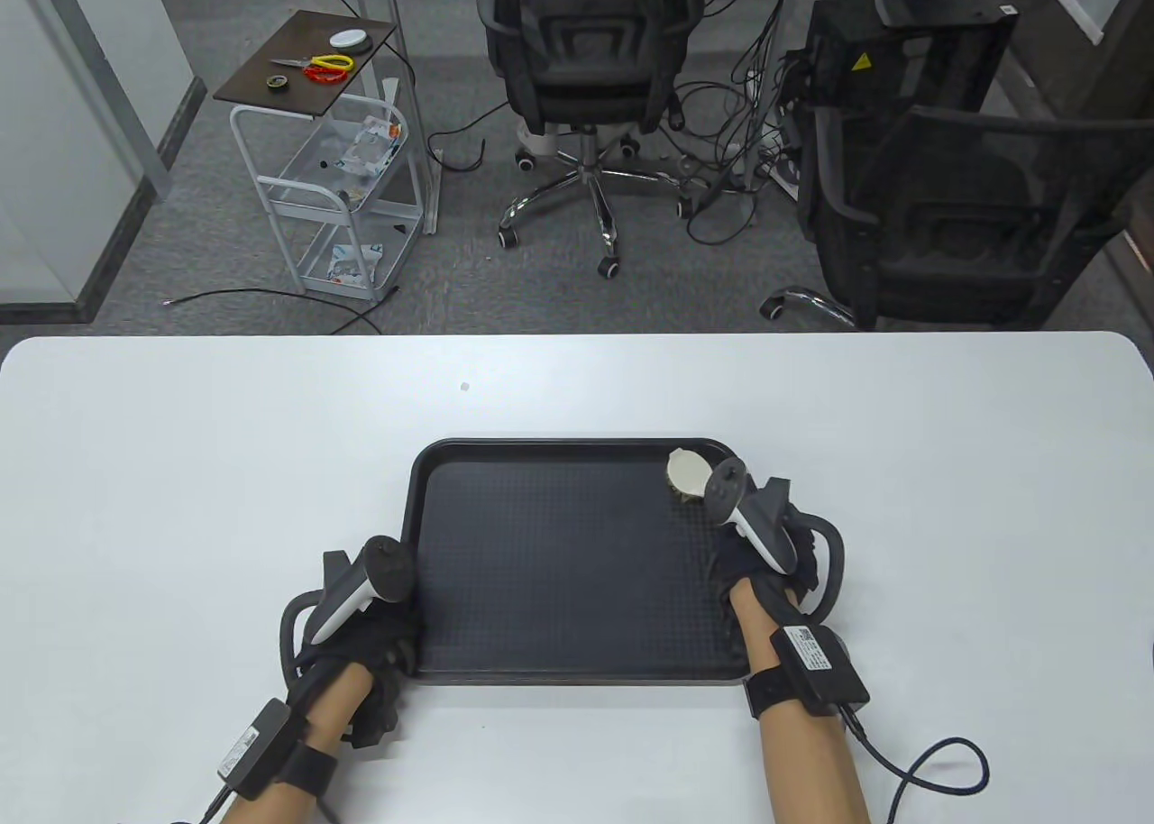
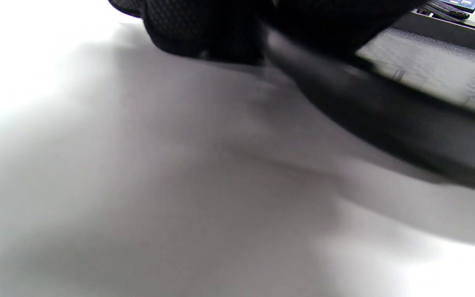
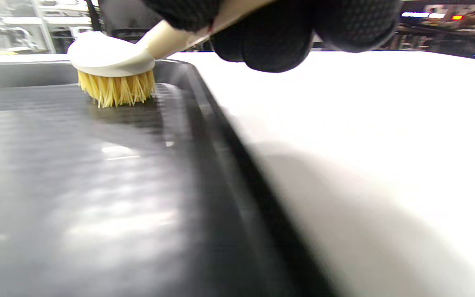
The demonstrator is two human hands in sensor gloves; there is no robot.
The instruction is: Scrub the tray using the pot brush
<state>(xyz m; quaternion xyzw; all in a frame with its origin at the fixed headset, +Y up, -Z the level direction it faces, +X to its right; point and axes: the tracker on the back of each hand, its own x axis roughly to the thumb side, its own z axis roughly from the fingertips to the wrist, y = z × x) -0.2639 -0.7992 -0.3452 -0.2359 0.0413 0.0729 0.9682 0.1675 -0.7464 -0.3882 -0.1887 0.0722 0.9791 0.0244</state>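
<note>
A black textured tray (image 1: 568, 563) lies on the white table near the front edge. My right hand (image 1: 757, 553) grips the handle of a pot brush (image 1: 687, 475) with a cream head. Its yellow bristles (image 3: 116, 88) press on the tray floor (image 3: 76, 185) in the far right corner. My left hand (image 1: 383, 630) holds the tray's near left corner; in the left wrist view the gloved fingers (image 2: 204, 29) lie over the tray rim (image 2: 386, 115).
The white table (image 1: 225, 463) extends on all sides of the tray. A cable (image 1: 938, 770) trails from my right wrist at the front right. Two office chairs and a white cart stand on the floor beyond the table's far edge.
</note>
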